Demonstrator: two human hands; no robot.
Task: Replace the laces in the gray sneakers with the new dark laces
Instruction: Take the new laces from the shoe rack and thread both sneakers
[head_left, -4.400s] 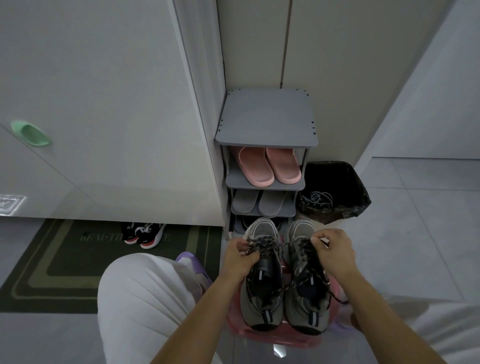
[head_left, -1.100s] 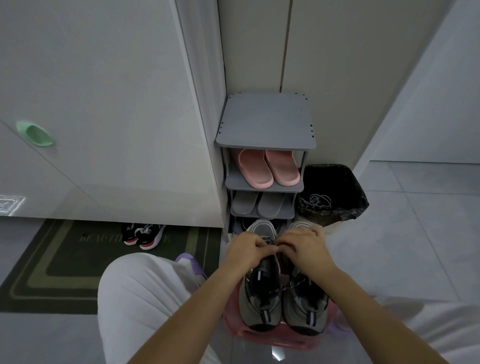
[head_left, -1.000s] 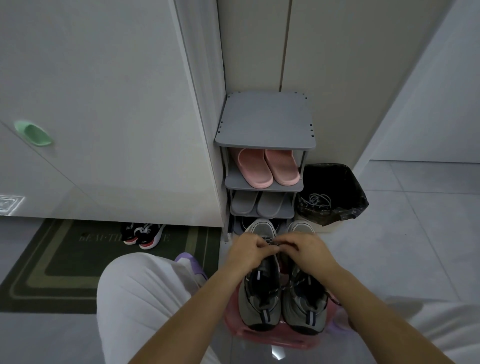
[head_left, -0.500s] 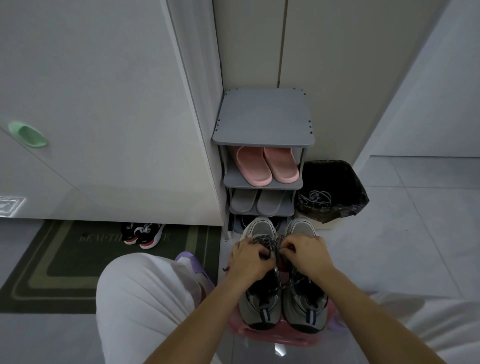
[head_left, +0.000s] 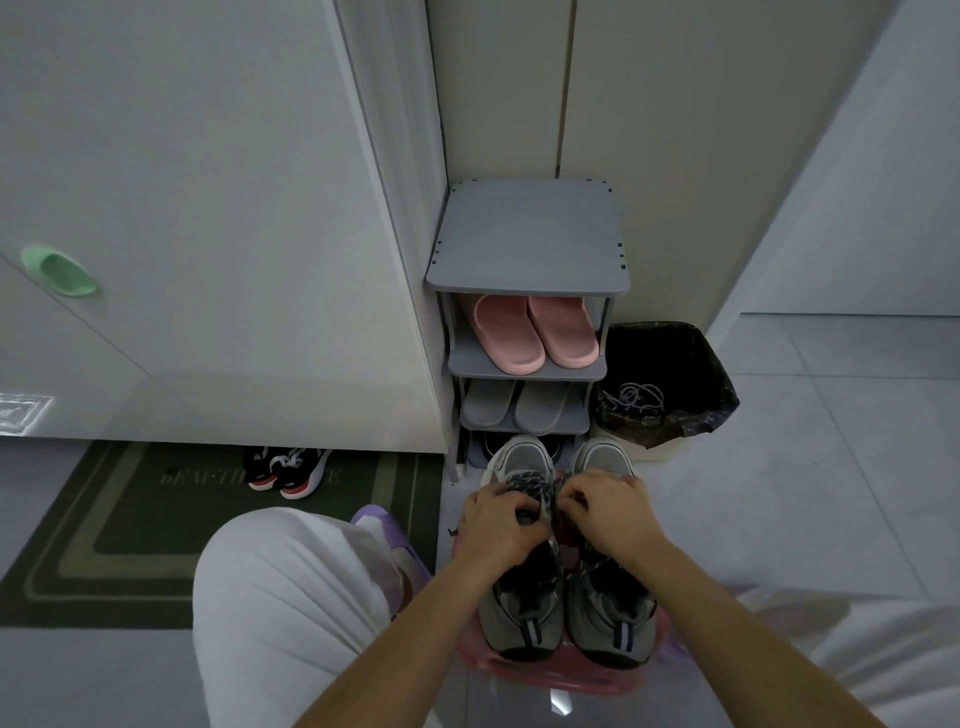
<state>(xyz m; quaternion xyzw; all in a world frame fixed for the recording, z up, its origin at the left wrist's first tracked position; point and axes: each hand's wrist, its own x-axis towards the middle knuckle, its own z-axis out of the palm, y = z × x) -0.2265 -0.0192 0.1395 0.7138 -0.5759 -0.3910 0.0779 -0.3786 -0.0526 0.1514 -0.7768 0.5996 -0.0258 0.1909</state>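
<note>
Two gray sneakers stand side by side on a pink stool, toes pointing away from me. The left sneaker carries a dark speckled lace across its front eyelets. My left hand and my right hand meet over the left sneaker's lacing, each pinching the dark lace. My right hand covers the front of the right sneaker. The knot itself is hidden under my fingers.
A gray shoe rack stands just behind, with pink slippers and gray slippers on its shelves. A black-lined bin to its right holds pale old laces. Black-red shoes sit on a green mat at left.
My hands came together from the two shoes onto the left sneaker's lacing, then shifted slightly towards me while working the dark lace. The sneakers stayed on the stool.
</note>
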